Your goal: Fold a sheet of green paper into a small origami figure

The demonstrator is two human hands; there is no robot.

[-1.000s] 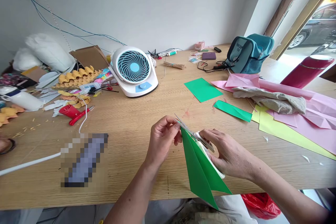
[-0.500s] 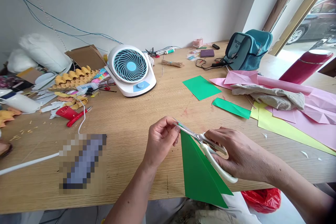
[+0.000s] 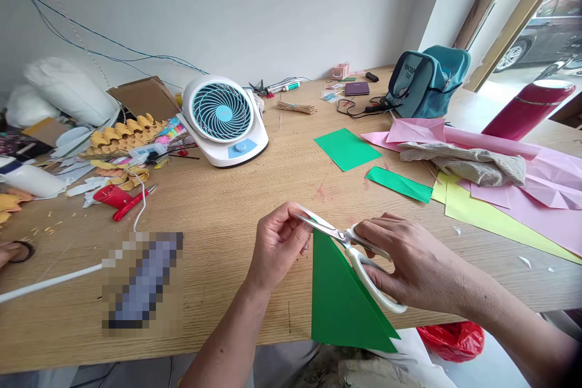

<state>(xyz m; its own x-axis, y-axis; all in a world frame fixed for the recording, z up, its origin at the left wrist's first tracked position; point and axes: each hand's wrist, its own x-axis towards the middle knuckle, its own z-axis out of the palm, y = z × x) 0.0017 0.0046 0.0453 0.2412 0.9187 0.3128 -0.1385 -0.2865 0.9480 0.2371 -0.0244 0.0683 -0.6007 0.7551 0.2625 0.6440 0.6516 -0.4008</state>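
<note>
My left hand (image 3: 282, 241) pinches the top corner of a folded sheet of green paper (image 3: 342, 300), which hangs down over the table's front edge. In my right hand (image 3: 402, 251) is a pair of white-handled scissors (image 3: 342, 235), with fingers and thumb through the handle loops. The blades lie across the paper's top corner, close to my left fingertips, and stand slightly apart. Farther back on the table lie a green paper square (image 3: 348, 150) and a narrow folded green strip (image 3: 399, 184).
A white fan (image 3: 236, 154) stands at the back. To the right lie pink paper (image 3: 550, 163), yellow paper (image 3: 495, 227) and a grey glove (image 3: 477, 162), near a red flask (image 3: 530, 110). A red glue gun (image 3: 120, 199) sits left. Another person's hand (image 3: 9, 253) shows at the left edge.
The scissor blades have opened a little wider at the paper corner. The lower part of the green paper has swung slightly left. My left hand keeps its pinch.
</note>
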